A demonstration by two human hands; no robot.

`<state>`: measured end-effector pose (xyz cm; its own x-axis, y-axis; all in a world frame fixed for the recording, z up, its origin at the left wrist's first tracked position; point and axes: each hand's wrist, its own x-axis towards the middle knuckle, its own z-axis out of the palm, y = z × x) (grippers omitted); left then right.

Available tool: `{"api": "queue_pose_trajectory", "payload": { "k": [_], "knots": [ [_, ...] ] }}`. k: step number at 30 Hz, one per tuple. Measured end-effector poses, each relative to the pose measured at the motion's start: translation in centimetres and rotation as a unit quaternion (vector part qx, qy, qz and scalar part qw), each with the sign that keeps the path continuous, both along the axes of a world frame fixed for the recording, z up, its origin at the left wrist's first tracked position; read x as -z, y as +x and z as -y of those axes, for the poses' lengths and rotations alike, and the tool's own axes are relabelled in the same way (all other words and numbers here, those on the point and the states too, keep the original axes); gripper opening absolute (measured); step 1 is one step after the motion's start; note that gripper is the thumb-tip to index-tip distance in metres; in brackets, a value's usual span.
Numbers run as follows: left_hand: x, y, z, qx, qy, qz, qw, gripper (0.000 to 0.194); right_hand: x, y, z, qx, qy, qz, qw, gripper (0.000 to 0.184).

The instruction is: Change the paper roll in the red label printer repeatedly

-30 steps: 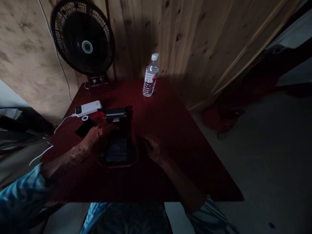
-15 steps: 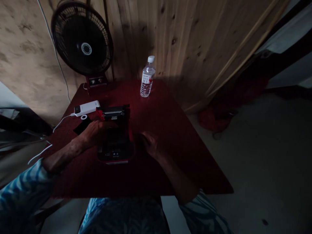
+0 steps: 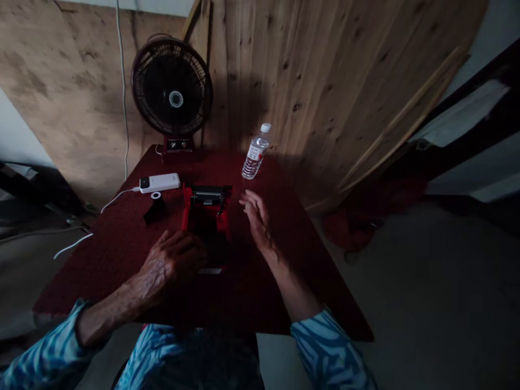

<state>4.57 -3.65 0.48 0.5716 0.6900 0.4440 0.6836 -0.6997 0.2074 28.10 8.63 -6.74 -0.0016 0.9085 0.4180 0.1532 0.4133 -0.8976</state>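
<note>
While left hand (image 3: 174, 261) against red-and-black device (image 3: 207, 219), grip indiscernible, right hand (image 3: 257, 221) empty, fingers loosely open, beside it.

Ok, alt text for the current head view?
Left hand at the near left of an open red-and-black device, right hand empty beside it, on a dark red table. Behind: power bank, black strip with white ring, bottle, fan.

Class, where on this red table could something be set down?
The table shows bare patches between the right forearm and its right edge, and at the back between fan and bottle. Left of centre is crowded: white power bank, black roll, red-framed device, left hand.
</note>
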Motion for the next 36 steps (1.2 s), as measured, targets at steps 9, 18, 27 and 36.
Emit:
{"api": "queue_pose_trajectory", "payload": {
  "k": [9,18,27,36],
  "knots": [
    [1.7,-0.6,1.7,0.037,0.003,0.037,0.999,0.028,-3.4,-1.9,0.7,-0.051,0.028,0.075,0.995,0.052],
    [3.1,-1.9,1.4,-0.031,0.022,0.110,0.993,0.030,0.3,-1.2,7.9,-0.067,0.150,0.100,0.981,0.034],
    [5.1,-3.1,0.7,-0.112,-0.009,0.074,0.991,0.059,2.5,-1.0,8.0,-0.050,0.141,0.080,0.985,0.040],
    [4.9,-2.5,0.8,-0.157,-0.255,0.362,0.883,0.048,3.1,-0.5,7.4,-0.016,0.051,-0.031,0.998,0.038]
  ]
}}
